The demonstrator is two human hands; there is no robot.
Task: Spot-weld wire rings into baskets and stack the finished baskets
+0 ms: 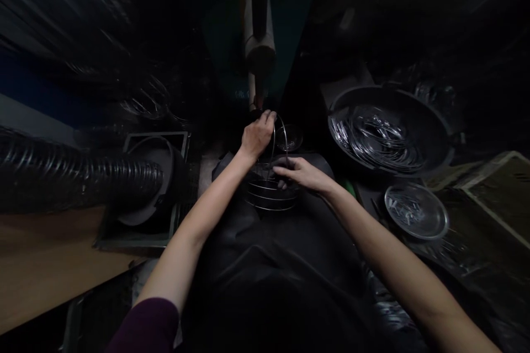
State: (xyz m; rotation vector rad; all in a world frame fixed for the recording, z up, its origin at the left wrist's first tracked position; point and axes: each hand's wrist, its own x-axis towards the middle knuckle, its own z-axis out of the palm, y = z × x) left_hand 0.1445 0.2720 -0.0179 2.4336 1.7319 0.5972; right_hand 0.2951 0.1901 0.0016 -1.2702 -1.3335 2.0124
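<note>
A round wire frame of thin, shiny metal rings sits low in front of me, over dark cloth on my lap. An arched wire hoop rises from it. My left hand is closed at the upper end of this hoop, just below a machine's upright cylindrical part. Lower down, my right hand pinches the wire frame near the hoop's right side, its fingertips dark. The exact contact under the fingers is partly hidden by shadow.
To the right stand a large dark basin of bent wires and a clear bowl of small metal pieces. A smaller dish lies behind my hands. On the left, stacked wire rings reach toward a crate beside a wooden board.
</note>
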